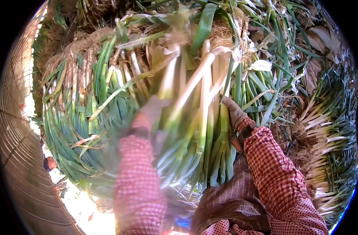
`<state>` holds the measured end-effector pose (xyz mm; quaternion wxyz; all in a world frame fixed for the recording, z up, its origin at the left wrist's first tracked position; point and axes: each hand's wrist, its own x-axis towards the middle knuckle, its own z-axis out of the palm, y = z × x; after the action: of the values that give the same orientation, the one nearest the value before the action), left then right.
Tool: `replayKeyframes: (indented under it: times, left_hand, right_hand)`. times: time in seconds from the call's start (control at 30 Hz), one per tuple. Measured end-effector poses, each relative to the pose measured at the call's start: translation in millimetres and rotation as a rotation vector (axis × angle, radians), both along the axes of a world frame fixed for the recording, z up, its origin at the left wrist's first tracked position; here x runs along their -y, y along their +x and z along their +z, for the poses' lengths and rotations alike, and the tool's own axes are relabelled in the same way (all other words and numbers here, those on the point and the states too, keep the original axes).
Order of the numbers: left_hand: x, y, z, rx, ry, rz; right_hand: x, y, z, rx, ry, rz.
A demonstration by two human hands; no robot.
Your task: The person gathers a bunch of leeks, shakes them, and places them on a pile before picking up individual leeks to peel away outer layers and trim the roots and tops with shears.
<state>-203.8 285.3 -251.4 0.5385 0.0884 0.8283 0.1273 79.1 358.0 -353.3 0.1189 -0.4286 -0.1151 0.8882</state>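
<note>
Bunch: a bunch of spring onions (198,117) stands at the centre of the frame between both hands, with the white stalks and roots pointing to the top and the green leaves hanging towards the person's lap.
Right hand: the right hand (234,112), in a light glove, sits on the right edge of the bunch. Its grip is closed around the outer stalks, likely to keep them from fanning out.
Left hand: the left hand (153,109) lies against the left side of the bunch. It is blurred, so whether its grip is wide or closed cannot be told.
Why held so: with a hand on each side the stalks stay parallel and the white ends stay level, which suits gathering or straightening them.
Left of frame: a stacked heap of onions (81,109) lies in neat rows, touching the held bunch from behind.
Right of frame: a second pile (327,141) lies well apart, with its white ends turned towards the person.
Upper right: loose dry leaves (312,70) litter the ground.
In the way: the heap crowds the left hand, and stray leaves (261,98) cross just beside the right hand.
Bottom: a checked cloth (230,203) covers the lap under the green tips.
</note>
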Motion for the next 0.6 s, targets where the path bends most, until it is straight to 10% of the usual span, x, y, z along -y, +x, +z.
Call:
replayKeyframes:
  times: [0.4, 0.6]
  left_hand:
    - [25.2, 2.0, 45.0, 0.552, 0.657, -0.013]
    - [11.3, 1.0, 22.0, 0.467, 0.409, -0.162]
  right_hand:
    - [3.2, 15.1, 3.8, -0.259, 0.039, 0.080]
    - [8.8, 1.4, 10.0, -0.193, -0.052, -0.001]
